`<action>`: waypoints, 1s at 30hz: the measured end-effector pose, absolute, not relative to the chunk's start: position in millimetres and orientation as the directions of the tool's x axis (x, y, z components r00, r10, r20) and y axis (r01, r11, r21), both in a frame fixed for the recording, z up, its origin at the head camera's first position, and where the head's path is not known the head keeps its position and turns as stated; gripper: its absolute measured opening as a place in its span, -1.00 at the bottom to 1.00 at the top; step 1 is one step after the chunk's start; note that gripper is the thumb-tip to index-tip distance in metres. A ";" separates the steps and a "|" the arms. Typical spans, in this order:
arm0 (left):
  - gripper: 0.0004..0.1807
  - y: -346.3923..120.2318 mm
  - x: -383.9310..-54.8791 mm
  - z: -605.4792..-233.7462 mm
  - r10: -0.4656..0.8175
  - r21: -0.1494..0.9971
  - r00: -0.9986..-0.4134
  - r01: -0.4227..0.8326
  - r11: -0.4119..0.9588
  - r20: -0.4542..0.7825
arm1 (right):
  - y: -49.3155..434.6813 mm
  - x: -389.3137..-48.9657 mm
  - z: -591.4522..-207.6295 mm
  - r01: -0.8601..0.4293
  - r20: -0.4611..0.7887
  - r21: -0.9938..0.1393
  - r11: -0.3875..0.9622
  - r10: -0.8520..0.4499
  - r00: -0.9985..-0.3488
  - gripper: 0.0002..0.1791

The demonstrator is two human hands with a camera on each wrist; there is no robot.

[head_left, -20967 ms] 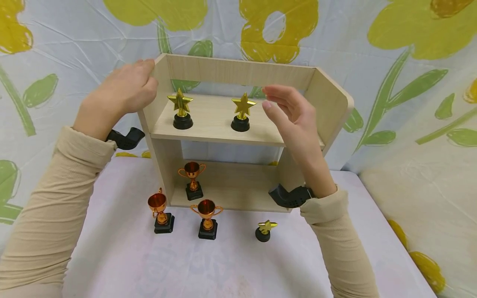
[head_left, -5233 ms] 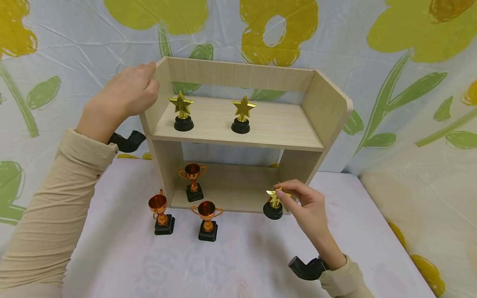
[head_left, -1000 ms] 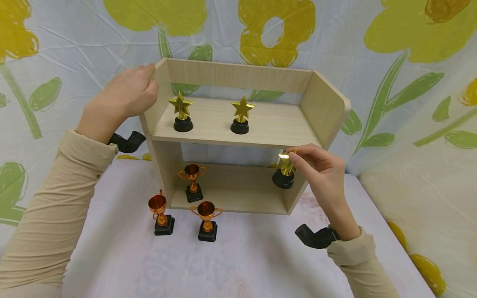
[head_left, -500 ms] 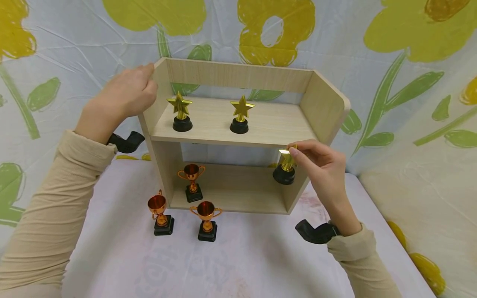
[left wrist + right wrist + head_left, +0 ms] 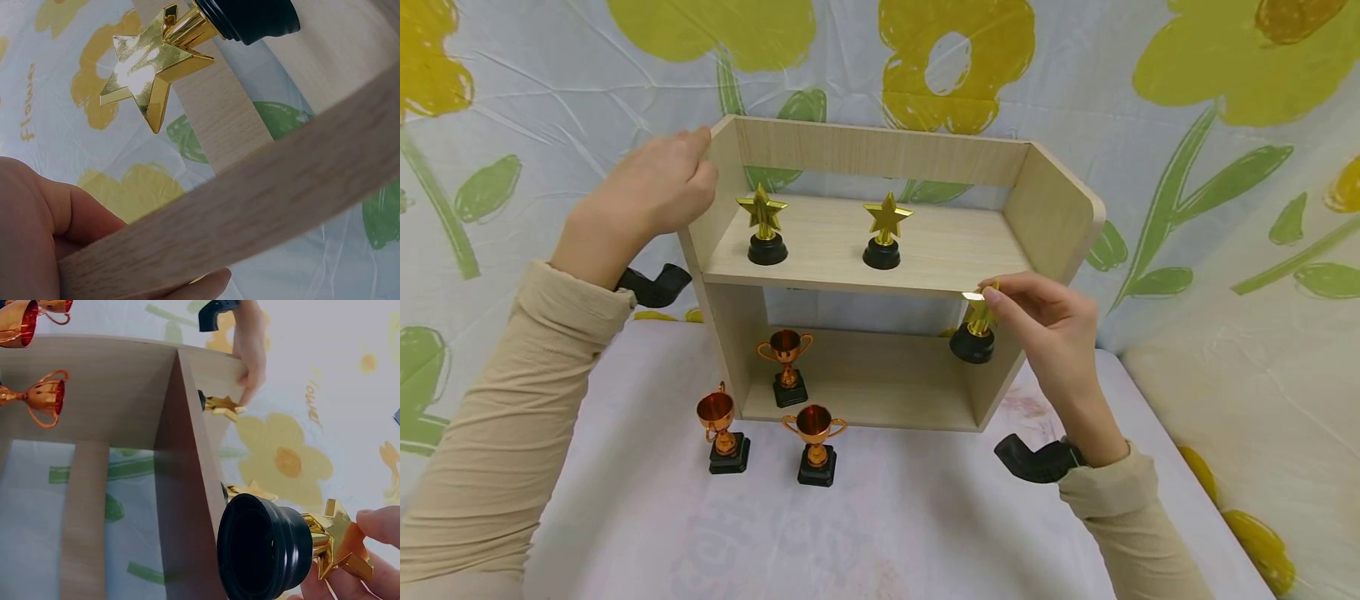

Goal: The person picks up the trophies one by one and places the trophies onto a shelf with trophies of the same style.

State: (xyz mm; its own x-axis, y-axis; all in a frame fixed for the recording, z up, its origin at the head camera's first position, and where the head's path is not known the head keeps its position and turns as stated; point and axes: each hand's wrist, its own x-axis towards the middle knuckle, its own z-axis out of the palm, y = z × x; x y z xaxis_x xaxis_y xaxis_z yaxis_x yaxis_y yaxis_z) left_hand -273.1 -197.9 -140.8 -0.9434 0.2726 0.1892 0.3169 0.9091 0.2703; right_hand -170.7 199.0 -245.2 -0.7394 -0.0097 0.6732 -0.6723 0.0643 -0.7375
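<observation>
You're raising a gold star trophy point(image 5: 973, 335) with your right hand point(image 5: 1056, 333), and over the last second it has been climbing slightly in front of the right end of the lower opening of the shelf unit point(image 5: 865, 287), getting farther from the worktop point(image 5: 895, 533). Your right thumb and fingers are pinching the star, while the black base is hanging free, a little tilted. In the head view that base is showing below the front edge of the upper board point(image 5: 951, 229), so I'm judging the lift as partly done: the trophy isn't resting on either level. Your left hand point(image 5: 643, 187) is staying put, thumb and fingers gripping the left side panel point(image 5: 250, 203) near its top, probably keeping things steady. Nothing else is shifting: two other star trophies point(image 5: 882, 252) are standing on the upper board, at its left and near its middle; one copper cup point(image 5: 788, 367) is standing on the lower level at the left, and two more copper cups point(image 5: 817, 467) are standing on the worktop in front. For writing, the flowered cloth point(image 5: 37, 134) is carrying "flower", running sideways in the left wrist view. The worktop is showing faint lettering point(image 5: 722, 533) that I'm not managing to read. No brand or label is showing on the trophies.
</observation>
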 end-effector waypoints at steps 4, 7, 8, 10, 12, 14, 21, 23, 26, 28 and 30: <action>-0.31 -198.4 -273.2 -140.7 0.276 0.269 -0.942 0.321 0.908 0.192 | 198.5 -171.9 -243.0 -0.679 0.679 -0.733 0.052 -0.021 -0.734 -0.89; -0.31 -198.4 -273.1 -140.9 0.279 0.266 -0.941 0.324 0.908 0.193 | 197.8 -172.4 -242.0 -0.682 0.683 -0.728 0.068 -0.015 -0.730 -0.90; -0.31 -198.3 -273.1 -140.8 0.280 0.265 -0.940 0.325 0.908 0.194 | 197.6 -172.4 -241.8 -0.681 0.682 -0.728 0.073 -0.011 -0.731 -0.91; -0.31 -198.1 -273.2 -140.8 0.281 0.262 -0.940 0.326 0.908 0.195 | 196.9 -172.6 -241.0 -0.678 0.680 -0.731 0.072 -0.004 -0.733 -0.91; -0.31 -197.9 -273.2 -140.7 0.282 0.260 -0.940 0.326 0.909 0.194 | 196.4 -172.7 -239.9 -0.676 0.678 -0.734 0.069 0.002 -0.735 -0.92; -0.31 -197.8 -273.3 -140.7 0.281 0.259 -0.940 0.325 0.910 0.193 | 195.7 -172.5 -238.6 -0.675 0.676 -0.736 0.059 0.003 -0.737 -0.92; -0.31 -197.8 -273.5 -140.6 0.276 0.266 -0.943 0.318 0.910 0.184 | 195.0 -172.7 -233.9 -0.686 0.687 -0.725 0.061 0.000 -0.726 -0.92; -0.31 -197.8 -273.6 -140.8 0.278 0.264 -0.943 0.320 0.910 0.184 | 195.0 -173.1 -232.4 -0.686 0.687 -0.725 0.060 0.004 -0.727 -0.92; -0.31 -197.6 -273.8 -140.8 0.281 0.262 -0.941 0.324 0.909 0.190 | 195.1 -173.9 -230.2 -0.685 0.687 -0.726 0.060 0.010 -0.727 -0.93; -0.31 -197.5 -273.7 -140.7 0.283 0.260 -0.940 0.327 0.909 0.192 | 195.3 -174.4 -228.7 -0.684 0.686 -0.727 0.062 0.012 -0.728 -0.93; -0.31 -197.5 -273.5 -140.5 0.284 0.260 -0.939 0.329 0.908 0.193 | 195.7 -174.9 -227.3 -0.683 0.685 -0.728 0.066 0.015 -0.728 -0.92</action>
State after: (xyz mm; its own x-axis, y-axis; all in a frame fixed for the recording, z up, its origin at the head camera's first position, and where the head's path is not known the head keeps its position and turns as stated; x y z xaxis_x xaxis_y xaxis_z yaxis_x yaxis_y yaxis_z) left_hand -273.5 -197.5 -140.5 -0.9390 0.2845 0.1934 0.3286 0.9080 0.2598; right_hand -174.9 195.7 -227.3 -0.7285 0.0148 0.6849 -0.6828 0.0658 -0.7276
